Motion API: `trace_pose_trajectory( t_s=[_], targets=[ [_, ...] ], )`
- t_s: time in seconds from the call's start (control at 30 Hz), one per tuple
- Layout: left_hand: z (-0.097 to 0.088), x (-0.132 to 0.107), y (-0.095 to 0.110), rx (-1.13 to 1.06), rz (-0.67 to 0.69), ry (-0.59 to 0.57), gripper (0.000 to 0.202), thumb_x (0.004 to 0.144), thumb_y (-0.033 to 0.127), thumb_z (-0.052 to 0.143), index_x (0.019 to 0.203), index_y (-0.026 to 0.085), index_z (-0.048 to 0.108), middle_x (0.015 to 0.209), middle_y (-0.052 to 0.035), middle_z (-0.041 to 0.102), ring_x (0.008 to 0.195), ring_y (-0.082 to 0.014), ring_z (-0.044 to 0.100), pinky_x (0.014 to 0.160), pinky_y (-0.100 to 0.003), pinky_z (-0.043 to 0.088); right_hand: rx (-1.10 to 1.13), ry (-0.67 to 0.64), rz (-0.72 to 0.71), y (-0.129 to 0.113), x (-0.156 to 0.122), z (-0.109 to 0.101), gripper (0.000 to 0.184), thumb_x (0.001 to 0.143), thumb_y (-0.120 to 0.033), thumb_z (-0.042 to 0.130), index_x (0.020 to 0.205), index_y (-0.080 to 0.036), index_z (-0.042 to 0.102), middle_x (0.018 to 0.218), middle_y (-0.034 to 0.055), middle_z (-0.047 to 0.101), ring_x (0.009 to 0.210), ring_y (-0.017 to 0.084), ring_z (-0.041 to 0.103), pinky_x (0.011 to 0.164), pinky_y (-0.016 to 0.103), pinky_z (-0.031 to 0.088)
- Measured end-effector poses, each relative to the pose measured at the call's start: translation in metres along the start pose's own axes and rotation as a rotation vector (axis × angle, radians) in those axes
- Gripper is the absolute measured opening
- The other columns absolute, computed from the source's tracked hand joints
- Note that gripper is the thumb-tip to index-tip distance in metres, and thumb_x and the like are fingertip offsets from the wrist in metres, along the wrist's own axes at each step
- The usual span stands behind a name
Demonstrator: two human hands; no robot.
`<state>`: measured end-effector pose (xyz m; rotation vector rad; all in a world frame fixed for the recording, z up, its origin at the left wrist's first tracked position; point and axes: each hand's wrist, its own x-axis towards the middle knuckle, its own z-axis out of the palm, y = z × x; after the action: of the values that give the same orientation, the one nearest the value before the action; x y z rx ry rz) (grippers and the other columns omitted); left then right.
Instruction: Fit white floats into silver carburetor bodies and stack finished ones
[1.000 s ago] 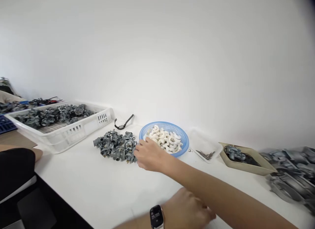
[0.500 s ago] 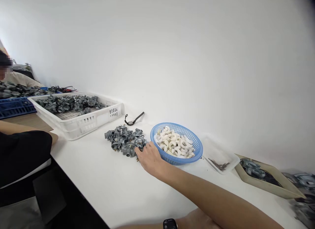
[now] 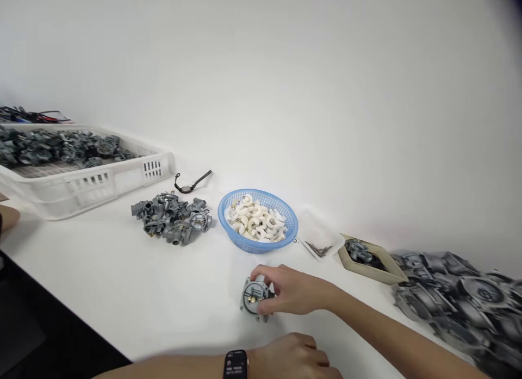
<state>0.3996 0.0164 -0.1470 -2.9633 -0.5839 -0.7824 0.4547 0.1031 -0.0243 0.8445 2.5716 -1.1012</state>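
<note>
A smooth white table (image 3: 196, 297) runs along a plain pale wall (image 3: 261, 85), its dark edge dropping away at lower left of the blue basket (image 3: 248, 245), which is filled with white curved pieces. In front of the basket, the right hand (image 3: 296, 291) grasps a grey metal part (image 3: 249, 300) between thumb and fingers. Nearer the viewer than that, the left hand (image 3: 289, 360) lies curled, partly cut off; whether its fingers hold anything, I cannot tell. Left of the basket sit a heap of similar parts (image 3: 175, 235) and, farther out, a white crate (image 3: 134, 183); right of it, a clear tray (image 3: 308, 218), a beige box (image 3: 362, 269) and piled grey castings (image 3: 460, 303).
</note>
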Motion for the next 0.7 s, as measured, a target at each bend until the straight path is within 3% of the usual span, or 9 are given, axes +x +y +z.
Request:
trace_pose_trajectory(
  t_s=[0.07, 0.17, 0.23, 0.3, 0.4, 0.5, 0.6, 0.7],
  targets=[
    [-0.009, 0.0, 0.002, -0.039, 0.011, 0.039, 0.022, 0.104, 0.037, 0.05, 0.094, 0.021, 0.061, 0.066, 0.0043, 0.065, 0.056, -0.0097, 0.058, 0.059, -0.023, 0.043, 0.162, -0.003, 0.056, 0.03, -0.025, -0.001, 0.05, 0.084, -0.045, 0.07, 0.127, -0.027, 0.052, 0.075, -0.0053, 0.054, 0.067, 0.01, 0.047, 0.061, 0.02, 0.035],
    [-0.027, -0.002, 0.004, -0.013, -0.011, 0.218, 0.011, 0.099, 0.028, 0.054, 0.095, 0.022, 0.061, 0.065, 0.0034, 0.066, 0.057, -0.0121, 0.058, 0.059, -0.027, 0.042, 0.429, 0.019, 0.103, 0.072, -0.06, 0.006, 0.052, 0.081, -0.036, 0.072, 0.126, -0.023, 0.049, 0.072, -0.0061, 0.052, 0.065, 0.009, 0.046, 0.062, 0.021, 0.037],
    [-0.039, -0.002, 0.004, -0.036, -0.101, 0.349, 0.012, 0.092, 0.033, 0.058, 0.094, 0.022, 0.061, 0.063, 0.0017, 0.063, 0.056, -0.0147, 0.057, 0.058, -0.03, 0.041, 0.59, 0.046, 0.124, 0.094, -0.081, 0.014, 0.056, 0.077, -0.031, 0.074, 0.125, -0.02, 0.048, 0.077, -0.0039, 0.057, 0.069, 0.01, 0.051, 0.066, 0.022, 0.041],
    [-0.046, 0.001, 0.002, -0.141, -0.268, 0.405, 0.022, 0.082, 0.038, 0.064, 0.096, 0.021, 0.061, 0.066, 0.0, 0.062, 0.059, -0.0169, 0.058, 0.061, -0.031, 0.044, 0.693, 0.061, 0.136, 0.108, -0.096, 0.022, 0.057, 0.074, -0.029, 0.075, 0.124, -0.019, 0.047, 0.079, -0.003, 0.058, 0.068, 0.01, 0.052, 0.065, 0.023, 0.041],
    [-0.049, 0.006, -0.003, -0.338, -0.533, 0.289, 0.063, 0.073, 0.036, 0.072, 0.131, 0.025, 0.051, 0.107, -0.0064, 0.068, 0.093, -0.0251, 0.065, 0.081, -0.037, 0.052, 0.702, 0.104, 0.107, 0.121, -0.109, 0.029, 0.058, 0.074, -0.03, 0.076, 0.124, -0.019, 0.049, 0.08, -0.0032, 0.056, 0.069, 0.009, 0.05, 0.065, 0.022, 0.04],
    [-0.048, 0.01, -0.008, -0.53, -0.645, 0.097, 0.1, 0.07, 0.037, 0.079, 0.154, 0.032, 0.024, 0.144, -0.0089, 0.051, 0.125, -0.0308, 0.053, 0.101, -0.044, 0.048, 0.663, 0.127, 0.093, 0.124, -0.112, 0.03, 0.061, 0.076, -0.034, 0.076, 0.128, -0.021, 0.047, 0.082, -0.0027, 0.057, 0.072, 0.01, 0.051, 0.069, 0.024, 0.042],
    [-0.047, 0.012, -0.011, -0.636, -0.663, 0.025, 0.104, 0.07, 0.032, 0.079, 0.155, 0.035, 0.019, 0.142, -0.0068, 0.053, 0.124, -0.0295, 0.055, 0.102, -0.043, 0.048, 0.542, 0.149, 0.098, 0.116, -0.116, 0.03, 0.065, 0.077, -0.041, 0.076, 0.131, -0.023, 0.045, 0.088, -0.0014, 0.06, 0.075, 0.012, 0.053, 0.072, 0.026, 0.042],
    [-0.048, 0.014, -0.011, -0.627, -0.644, 0.034, 0.102, 0.069, 0.027, 0.079, 0.154, 0.035, 0.023, 0.139, -0.0052, 0.056, 0.121, -0.0283, 0.056, 0.101, -0.04, 0.048, 0.27, 0.244, 0.162, 0.101, -0.124, 0.034, 0.081, 0.064, -0.049, 0.085, 0.133, -0.028, 0.047, 0.104, 0.0017, 0.063, 0.086, 0.017, 0.055, 0.073, 0.027, 0.042]
  ],
)
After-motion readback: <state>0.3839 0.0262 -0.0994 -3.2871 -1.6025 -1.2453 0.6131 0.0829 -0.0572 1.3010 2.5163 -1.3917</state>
